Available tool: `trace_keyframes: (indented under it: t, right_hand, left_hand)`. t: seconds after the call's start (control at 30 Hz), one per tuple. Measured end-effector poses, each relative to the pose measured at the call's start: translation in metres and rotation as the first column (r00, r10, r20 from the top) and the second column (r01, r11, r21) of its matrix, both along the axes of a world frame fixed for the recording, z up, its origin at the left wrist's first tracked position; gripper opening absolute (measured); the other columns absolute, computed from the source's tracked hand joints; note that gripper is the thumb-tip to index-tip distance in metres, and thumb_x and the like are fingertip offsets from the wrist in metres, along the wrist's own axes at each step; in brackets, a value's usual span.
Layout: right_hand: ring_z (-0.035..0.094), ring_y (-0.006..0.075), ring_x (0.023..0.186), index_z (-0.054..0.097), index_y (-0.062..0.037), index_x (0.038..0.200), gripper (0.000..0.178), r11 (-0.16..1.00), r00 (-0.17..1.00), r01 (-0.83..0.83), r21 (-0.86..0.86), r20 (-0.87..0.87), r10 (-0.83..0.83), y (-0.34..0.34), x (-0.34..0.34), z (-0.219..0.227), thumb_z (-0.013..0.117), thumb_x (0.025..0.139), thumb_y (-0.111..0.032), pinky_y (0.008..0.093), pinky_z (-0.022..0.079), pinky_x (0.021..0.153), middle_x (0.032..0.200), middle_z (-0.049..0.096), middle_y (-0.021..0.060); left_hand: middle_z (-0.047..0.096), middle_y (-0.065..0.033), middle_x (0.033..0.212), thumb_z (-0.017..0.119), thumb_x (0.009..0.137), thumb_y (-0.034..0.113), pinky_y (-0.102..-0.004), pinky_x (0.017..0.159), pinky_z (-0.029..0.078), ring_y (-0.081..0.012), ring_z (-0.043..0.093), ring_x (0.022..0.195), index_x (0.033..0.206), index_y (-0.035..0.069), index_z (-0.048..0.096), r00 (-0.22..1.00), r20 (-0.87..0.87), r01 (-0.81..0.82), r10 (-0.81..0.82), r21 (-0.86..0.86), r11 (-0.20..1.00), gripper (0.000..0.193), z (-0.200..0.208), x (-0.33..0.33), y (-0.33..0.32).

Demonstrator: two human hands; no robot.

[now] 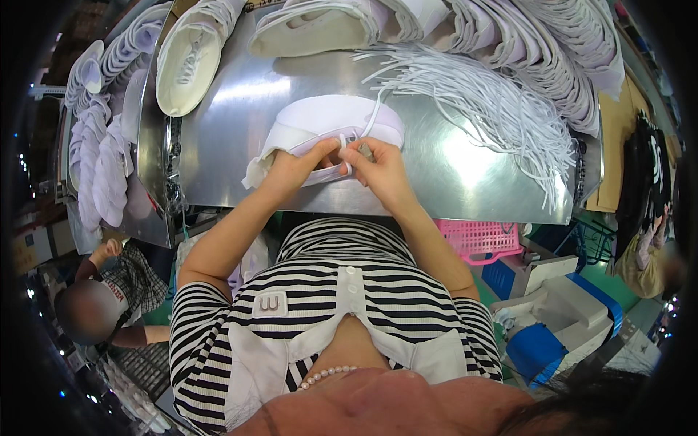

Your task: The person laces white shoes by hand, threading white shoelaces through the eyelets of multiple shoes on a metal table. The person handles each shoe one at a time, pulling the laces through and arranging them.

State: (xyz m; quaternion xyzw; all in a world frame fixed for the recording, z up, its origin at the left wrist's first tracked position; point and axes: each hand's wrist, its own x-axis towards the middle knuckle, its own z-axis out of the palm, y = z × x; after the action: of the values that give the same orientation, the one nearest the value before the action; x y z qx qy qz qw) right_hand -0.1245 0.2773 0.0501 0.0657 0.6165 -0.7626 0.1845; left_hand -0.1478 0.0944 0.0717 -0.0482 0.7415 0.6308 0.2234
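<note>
Letter-like mark [269, 307] on white chest patch [272, 304]; lettering [114, 291] on co-worker's top [120, 296]

Count from where I'm standing: 1 left hand [302, 166], 1 right hand [382, 170], 1 white upper [320, 112] between them. 1 metal worktop [233, 145], 1 pink basket [480, 236], 1 pile of laces [483, 98]; strands uncountable. Stacked uppers [502, 36] overlap, no count. 2 co-workers [139, 275].

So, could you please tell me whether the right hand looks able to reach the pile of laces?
Probably yes: bare table lies between the right hand and the pile of laces, though it seems to be pinching a lace at the shoe and may need to let go first.
</note>
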Motion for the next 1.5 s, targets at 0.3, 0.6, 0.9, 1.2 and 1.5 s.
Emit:
trace_keyframes:
  t: [0.3,0.6,0.9,1.2,1.5]
  right_hand:
    - [0.050,0.0051,0.048,0.064,-0.0024,0.089,0.017,0.996,0.998,-0.028,0.081,0.055,0.023,-0.005,-0.008,0.010,0.065,0.094,-0.018,0.0210,0.037,0.044,0.070,0.068,0.0051]
    - [0.053,0.0088,0.045,0.064,-0.0003,0.087,0.018,0.988,1.000,-0.017,0.156,0.018,0.015,-0.004,-0.006,0.005,0.063,0.092,-0.018,0.0246,0.041,0.043,0.064,0.067,0.0058]
    - [0.064,0.0150,0.062,0.064,0.0004,0.097,0.016,0.923,0.917,0.224,0.314,-0.388,-0.091,0.003,0.017,0.012,0.066,0.093,-0.015,0.0279,0.050,0.056,0.080,0.069,0.0102]
    - [0.066,0.0285,0.066,0.066,-0.0084,0.099,0.011,0.750,0.800,0.259,0.609,-0.570,0.187,0.030,0.011,0.021,0.067,0.090,-0.014,0.0351,0.050,0.058,0.081,0.068,0.0102]
    - [0.067,0.0330,0.068,0.061,-0.0062,0.093,0.009,0.662,0.825,0.278,0.696,-0.526,0.206,0.015,0.008,0.006,0.065,0.090,-0.014,0.0412,0.051,0.058,0.081,0.068,0.0129]
  left_hand:
    - [0.065,0.0017,0.072,0.068,0.093,0.019,-0.0211,0.053,0.044,-0.0055,0.059,0.063,0.091,0.004,0.070,0.994,-0.106,-0.041,0.038,-0.021,0.999,0.015,-0.004,0.003,0.006]
    - [0.064,0.0033,0.072,0.067,0.093,0.019,-0.0206,0.051,0.040,-0.0041,0.058,0.063,0.092,0.006,0.069,0.995,-0.094,0.016,-0.019,-0.032,0.999,0.013,0.004,0.001,0.007]
    - [0.069,-0.0005,0.080,0.069,0.091,0.014,-0.0204,0.060,0.049,-0.0076,0.065,0.071,0.099,0.002,0.070,0.988,-0.134,-0.075,0.071,-0.030,0.997,0.015,0.006,0.010,0.016]
    - [0.070,0.0011,0.080,0.071,0.090,0.020,-0.0192,0.052,0.042,-0.0044,0.059,0.066,0.101,0.005,0.071,0.990,-0.142,-0.038,0.023,-0.109,0.993,0.019,0.005,0.009,0.017]
    - [0.070,0.0005,0.084,0.064,0.095,0.018,-0.0214,0.055,0.042,-0.0049,0.055,0.065,0.101,0.004,0.070,0.977,-0.198,0.059,-0.076,-0.095,0.994,0.016,0.002,0.011,0.018]
